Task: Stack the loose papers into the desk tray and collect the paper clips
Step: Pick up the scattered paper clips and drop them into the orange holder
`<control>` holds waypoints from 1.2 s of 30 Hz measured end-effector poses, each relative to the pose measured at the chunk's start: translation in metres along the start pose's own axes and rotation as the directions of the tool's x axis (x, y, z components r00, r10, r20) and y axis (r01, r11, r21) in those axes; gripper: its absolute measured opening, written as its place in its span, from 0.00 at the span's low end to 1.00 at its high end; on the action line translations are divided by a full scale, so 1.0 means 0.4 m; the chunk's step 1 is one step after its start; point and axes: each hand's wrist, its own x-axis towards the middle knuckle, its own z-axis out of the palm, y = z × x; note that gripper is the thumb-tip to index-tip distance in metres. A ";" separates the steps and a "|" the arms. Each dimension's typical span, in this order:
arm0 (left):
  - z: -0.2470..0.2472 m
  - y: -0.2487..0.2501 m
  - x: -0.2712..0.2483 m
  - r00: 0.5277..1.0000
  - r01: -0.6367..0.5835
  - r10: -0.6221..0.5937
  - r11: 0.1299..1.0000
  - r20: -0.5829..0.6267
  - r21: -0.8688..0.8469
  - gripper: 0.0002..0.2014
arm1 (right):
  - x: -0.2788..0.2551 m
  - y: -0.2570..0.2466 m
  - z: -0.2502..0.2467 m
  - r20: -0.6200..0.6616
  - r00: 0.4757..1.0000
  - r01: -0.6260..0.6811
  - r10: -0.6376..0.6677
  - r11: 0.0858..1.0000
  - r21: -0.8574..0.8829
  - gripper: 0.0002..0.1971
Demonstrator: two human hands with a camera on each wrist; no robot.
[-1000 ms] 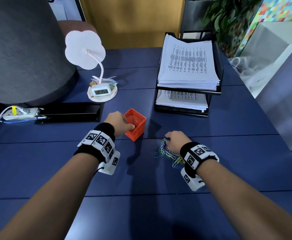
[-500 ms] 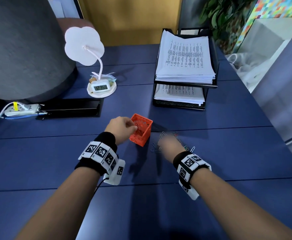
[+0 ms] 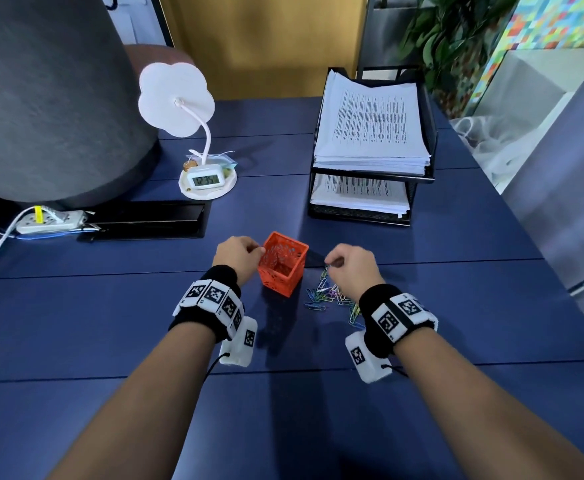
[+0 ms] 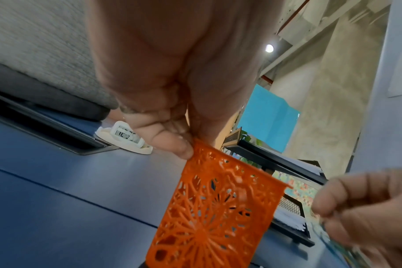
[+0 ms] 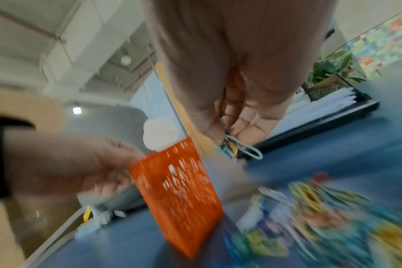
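A small orange lattice basket (image 3: 283, 263) stands on the blue desk, tilted a little. My left hand (image 3: 240, 254) pinches its left rim (image 4: 196, 145). Just right of the basket my right hand (image 3: 347, 263) is lifted and pinches a bunch of coloured paper clips (image 5: 233, 147). More loose clips (image 3: 328, 294) lie in a pile on the desk under and beside that hand. The black two-tier desk tray (image 3: 370, 216) at the back right holds stacks of printed papers (image 3: 370, 133) on both levels.
A white flower-shaped lamp with a small clock (image 3: 205, 180) stands at the back left, beside a grey padded shape (image 3: 51, 98). A power strip (image 3: 51, 220) and a black cable slot (image 3: 148, 220) lie left. The desk's right edge runs past the tray.
My right hand has risen from the clip pile with clips in its fingers and come nearer the basket. The left hand has stayed on the basket's rim.
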 end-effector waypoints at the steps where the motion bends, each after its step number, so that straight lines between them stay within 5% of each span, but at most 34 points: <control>1: 0.001 -0.001 -0.002 1.000 0.002 -0.002 1.000 0.008 -0.001 0.09 | 0.005 -0.017 -0.009 -0.022 1.000 0.009 -0.007 0.998 0.056 0.09; 9: 0.037 -0.010 -0.037 0.991 0.086 -0.056 0.964 0.124 -0.252 0.08 | 0.020 -0.110 -0.014 -0.057 0.998 0.058 -0.042 0.942 0.330 0.04; 18: 0.037 -0.012 -0.063 0.988 0.131 -0.094 0.933 0.127 -0.335 0.09 | 0.016 -0.031 -0.010 -0.029 0.999 -0.016 0.019 0.993 0.117 0.08; 25: 0.044 -0.003 -0.069 0.982 0.160 -0.109 0.913 0.155 -0.375 0.09 | -0.016 0.084 0.040 0.230 0.948 -0.093 0.220 0.881 -0.463 0.19; 30: 0.047 -0.003 -0.072 0.980 0.171 -0.114 0.900 0.161 -0.402 0.09 | -0.040 0.106 0.047 0.213 0.970 0.007 0.120 0.857 -0.516 0.18; 36: 0.049 -0.002 -0.074 0.983 0.161 -0.108 0.898 0.148 -0.409 0.09 | -0.038 0.107 0.022 0.129 0.985 -0.053 0.116 0.908 -0.416 0.16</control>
